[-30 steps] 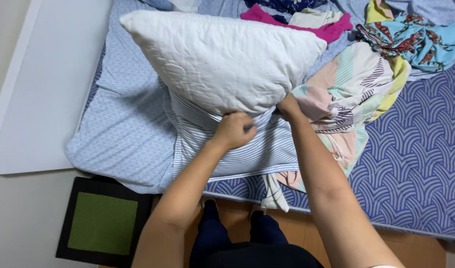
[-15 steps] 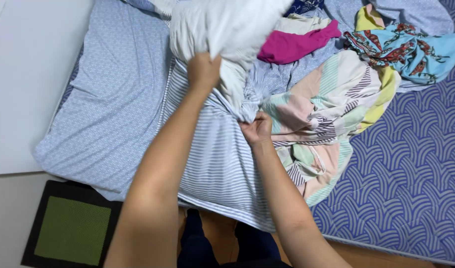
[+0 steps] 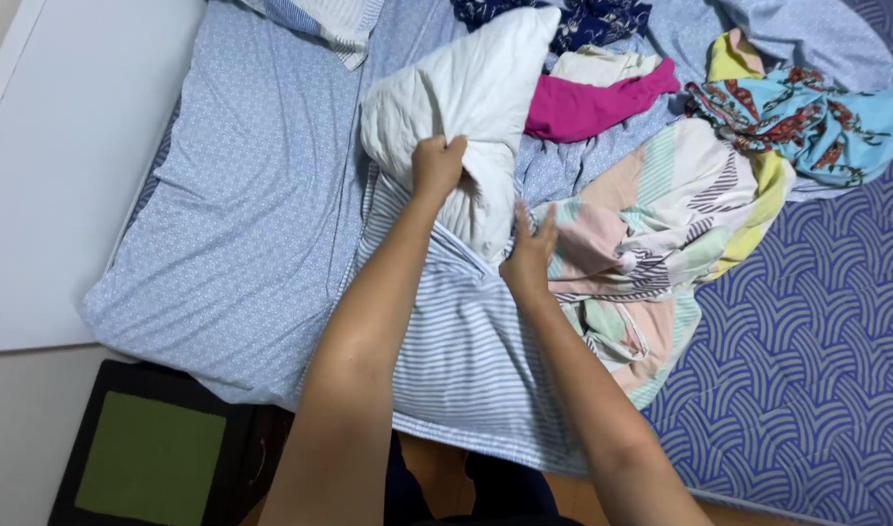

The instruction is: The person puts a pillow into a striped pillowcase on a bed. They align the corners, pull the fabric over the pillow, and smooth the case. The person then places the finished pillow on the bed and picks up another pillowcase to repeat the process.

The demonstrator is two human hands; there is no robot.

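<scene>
A white quilted pillow (image 3: 476, 107) lies bunched on the bed, its lower end inside a blue-and-white striped pillowcase (image 3: 466, 341). My left hand (image 3: 437, 166) grips a fold of the pillow near its middle. My right hand (image 3: 527, 255) holds the open edge of the striped pillowcase just to the right, fingers partly spread against the fabric. Both forearms reach up from the bottom of the view.
A pale blue dotted sheet (image 3: 252, 205) covers the left of the bed. A pile of clothes lies to the right: a magenta garment (image 3: 593, 102), a pastel striped cloth (image 3: 661, 224), a turquoise patterned cloth (image 3: 817, 117). A black-framed green mat (image 3: 149, 463) sits on the floor.
The pillow has come down from being held up and spread wide to lying bunched on the bed. Its lower end has gone deeper into the striped pillowcase. My left hand has moved up onto it.
</scene>
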